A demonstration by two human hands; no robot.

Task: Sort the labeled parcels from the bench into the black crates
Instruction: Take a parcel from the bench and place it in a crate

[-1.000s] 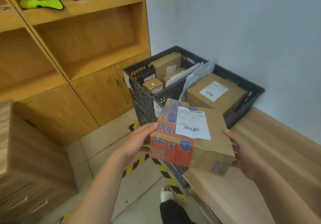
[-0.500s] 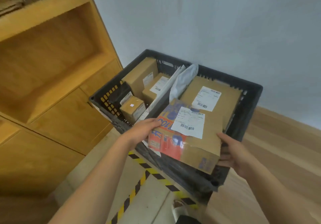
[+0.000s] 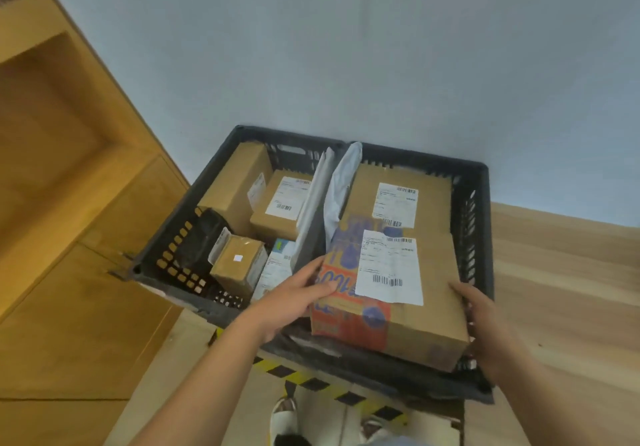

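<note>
the left hand and right hand clasp opposite ends of the printed parcel, held tilted over the near right part of the black crate. its far edge overlaps a labeled box; the crate's near rim sits just below. the left section is crowded with smaller boxes.

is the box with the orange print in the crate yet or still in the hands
Partly in. The orange-printed box sits tilted over the right crate, its near end above the rim, gripped by the left hand and right hand.
</note>
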